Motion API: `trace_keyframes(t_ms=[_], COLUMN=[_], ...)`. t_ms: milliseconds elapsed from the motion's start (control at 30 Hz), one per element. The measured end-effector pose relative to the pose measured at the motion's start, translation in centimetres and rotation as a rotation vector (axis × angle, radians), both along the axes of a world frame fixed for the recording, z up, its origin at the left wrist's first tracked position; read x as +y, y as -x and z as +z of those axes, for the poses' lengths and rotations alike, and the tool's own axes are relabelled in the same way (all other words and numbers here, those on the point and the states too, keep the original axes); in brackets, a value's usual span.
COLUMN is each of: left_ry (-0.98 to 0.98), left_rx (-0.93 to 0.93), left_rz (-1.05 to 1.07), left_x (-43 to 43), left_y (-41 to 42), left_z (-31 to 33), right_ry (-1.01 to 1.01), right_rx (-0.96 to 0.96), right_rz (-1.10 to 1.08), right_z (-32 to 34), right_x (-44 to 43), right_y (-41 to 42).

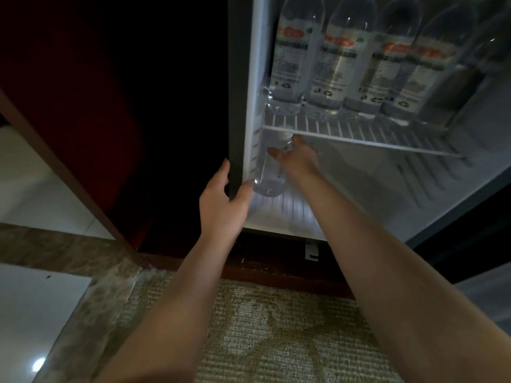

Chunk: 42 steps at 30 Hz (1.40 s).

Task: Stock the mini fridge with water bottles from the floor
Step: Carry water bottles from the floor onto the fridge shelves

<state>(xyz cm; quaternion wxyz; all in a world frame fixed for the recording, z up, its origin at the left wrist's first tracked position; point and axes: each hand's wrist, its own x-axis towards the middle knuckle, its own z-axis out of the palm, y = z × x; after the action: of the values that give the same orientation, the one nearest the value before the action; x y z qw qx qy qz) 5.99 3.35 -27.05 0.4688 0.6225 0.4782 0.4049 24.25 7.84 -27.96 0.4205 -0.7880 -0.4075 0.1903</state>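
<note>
Right hand holds water bottle below wire shelf inside mini fridge, by its left wall; left hand grips its front edge.

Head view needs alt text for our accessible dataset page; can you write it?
A person's right hand holds a water bottle by the left wall in the lower compartment of an open mini fridge, while the left hand grips its front edge. Labelled bottles line the wire shelf above.
</note>
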Motion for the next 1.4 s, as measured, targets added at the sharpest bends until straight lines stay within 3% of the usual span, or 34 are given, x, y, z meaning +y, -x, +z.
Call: trace_keyframes(t_ms=[167,300,433,467,667,1000,1400], left_ry=[-0.011,-0.01,-0.007,-0.004,-0.014,-0.013,0.054], left_rx=[-0.012,-0.015,-0.008,-0.011,-0.039,-0.043,-0.057], left_rz=[0.041,0.051,0.033,0.029,0.028,0.046,0.016], left_x=[-0.5,-0.5,-0.5,-0.5,-0.1,0.0,-0.4], left_y=[-0.1,-0.2,-0.2,-0.1,0.2,0.3,0.8], left_z=[0.2,0.2,-0.1,-0.1,0.0,-0.2,1.1], right_ry=[-0.09,-0.156,-0.049,-0.047,-0.081,0.081,0.025], right_rx=[0.198,0.268,0.698,0.728,0.557,0.284,0.389], right_rz=[-0.055,-0.26,-0.242,-0.234,-0.221,-0.158,-0.241], right_z=[-2.1,-7.2,-9.7,-9.6,-9.6,-8.4,-7.3], right_x=[-0.4,-2.5,-2.3,-1.9,0.6,3.2,0.7], right_y=[0.7,1.4,2.3,2.4,2.2,0.2,1.1])
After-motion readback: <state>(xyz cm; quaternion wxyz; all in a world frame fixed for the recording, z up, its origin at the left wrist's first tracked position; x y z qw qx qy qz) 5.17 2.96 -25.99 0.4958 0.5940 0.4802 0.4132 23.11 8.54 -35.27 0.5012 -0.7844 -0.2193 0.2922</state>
